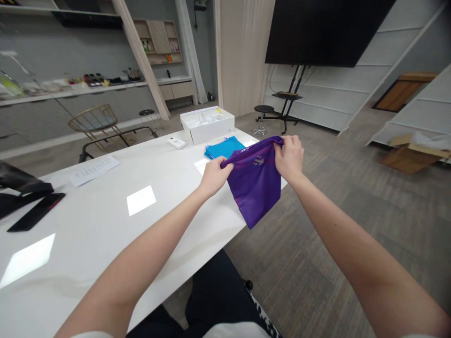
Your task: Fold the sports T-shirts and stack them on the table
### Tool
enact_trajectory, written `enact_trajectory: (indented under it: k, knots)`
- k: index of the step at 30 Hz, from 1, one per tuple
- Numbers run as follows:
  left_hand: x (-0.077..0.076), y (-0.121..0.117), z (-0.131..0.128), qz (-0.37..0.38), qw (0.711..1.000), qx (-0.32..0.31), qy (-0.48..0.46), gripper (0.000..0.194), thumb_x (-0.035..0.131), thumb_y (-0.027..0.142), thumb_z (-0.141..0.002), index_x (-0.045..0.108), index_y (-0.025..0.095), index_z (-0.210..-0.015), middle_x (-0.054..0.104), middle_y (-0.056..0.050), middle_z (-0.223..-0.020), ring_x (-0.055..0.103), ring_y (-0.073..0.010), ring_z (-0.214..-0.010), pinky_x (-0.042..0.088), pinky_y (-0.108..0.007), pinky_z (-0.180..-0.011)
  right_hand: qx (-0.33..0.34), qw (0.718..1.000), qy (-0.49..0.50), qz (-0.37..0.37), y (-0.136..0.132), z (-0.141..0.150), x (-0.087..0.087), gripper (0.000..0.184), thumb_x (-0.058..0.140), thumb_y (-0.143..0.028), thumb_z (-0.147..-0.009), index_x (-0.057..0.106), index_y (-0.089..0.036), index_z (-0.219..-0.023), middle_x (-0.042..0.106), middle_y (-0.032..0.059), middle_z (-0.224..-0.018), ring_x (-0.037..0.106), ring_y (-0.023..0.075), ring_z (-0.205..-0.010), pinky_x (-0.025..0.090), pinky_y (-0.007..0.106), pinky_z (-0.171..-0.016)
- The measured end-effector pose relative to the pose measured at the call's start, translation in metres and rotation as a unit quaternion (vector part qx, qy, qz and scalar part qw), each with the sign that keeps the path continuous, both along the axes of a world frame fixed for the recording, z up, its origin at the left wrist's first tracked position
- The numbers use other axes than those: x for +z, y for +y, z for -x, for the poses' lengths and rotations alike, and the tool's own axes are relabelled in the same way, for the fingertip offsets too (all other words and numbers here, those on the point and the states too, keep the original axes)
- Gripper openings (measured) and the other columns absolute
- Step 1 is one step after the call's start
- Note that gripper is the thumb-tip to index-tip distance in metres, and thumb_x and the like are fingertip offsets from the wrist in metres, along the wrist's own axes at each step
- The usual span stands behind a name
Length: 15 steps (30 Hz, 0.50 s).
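Note:
A purple cloth (254,188) with a small pale logo hangs folded in the air over the white table's right edge (169,206). My left hand (214,176) is closed on its upper left corner. My right hand (291,157) pinches its upper right corner. The top edge is stretched between both hands and the rest droops to a point below. A folded blue cloth (224,148) lies on the table just behind the purple one.
An open white box (207,124) and a small white device (177,142) sit at the table's far end. A printed sheet (94,170) lies at left, black objects (26,202) at the left edge. A cardboard box (412,152) stands on the floor to the right.

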<state>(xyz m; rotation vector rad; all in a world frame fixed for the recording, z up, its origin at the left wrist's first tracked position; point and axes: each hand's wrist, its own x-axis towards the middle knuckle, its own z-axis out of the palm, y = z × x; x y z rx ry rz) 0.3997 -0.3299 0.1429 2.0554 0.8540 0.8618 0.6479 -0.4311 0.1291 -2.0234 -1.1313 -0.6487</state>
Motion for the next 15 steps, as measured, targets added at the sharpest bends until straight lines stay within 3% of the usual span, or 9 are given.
enact_trajectory:
  k: [4,9,12,15]
  knots:
    - [-0.001,0.03,-0.029,0.033,0.998,0.017,-0.053,0.018,0.06,0.034,-0.085,0.064,0.02,-0.074,0.058,0.004,-0.067,0.052,-0.0143,-0.067,0.04,-0.027,-0.067,-0.027,0.999,-0.017,0.007,0.042,-0.027,0.0,0.029,0.04,-0.039,-0.103,0.059,-0.021,-0.117,0.06,0.0172,-0.119,0.053,0.0346,-0.113,0.042,0.058,-0.096]
    - [-0.012,0.102,-0.06,0.104,0.985,0.042,-0.13,0.018,0.063,0.035,-0.082,0.067,0.018,-0.078,0.06,0.002,-0.07,0.054,-0.0146,-0.07,0.043,-0.026,-0.069,0.02,0.999,-0.03,0.037,0.124,-0.062,0.002,0.032,0.037,-0.041,-0.104,0.058,-0.021,-0.12,0.059,0.0173,-0.122,0.053,0.0344,-0.116,0.042,0.058,-0.097]
    - [-0.041,0.156,-0.074,0.146,0.975,0.081,-0.146,0.02,0.065,0.035,-0.08,0.07,0.016,-0.083,0.065,-0.001,-0.074,0.057,-0.0164,-0.075,0.045,-0.026,-0.071,0.065,0.995,-0.018,0.078,0.189,-0.082,-0.016,0.033,0.038,-0.042,-0.105,0.06,-0.021,-0.12,0.059,0.0167,-0.123,0.052,0.0337,-0.118,0.043,0.058,-0.098]
    - [-0.086,0.204,-0.083,0.198,0.963,0.12,-0.135,0.016,0.068,0.029,-0.075,0.07,0.015,-0.081,0.067,-0.002,-0.073,0.06,-0.018,-0.076,0.047,-0.028,-0.074,0.091,0.986,0.033,0.138,0.248,-0.091,-0.055,0.031,0.045,-0.04,-0.102,0.063,-0.02,-0.115,0.059,0.0167,-0.125,0.053,0.0333,-0.119,0.046,0.056,-0.099]
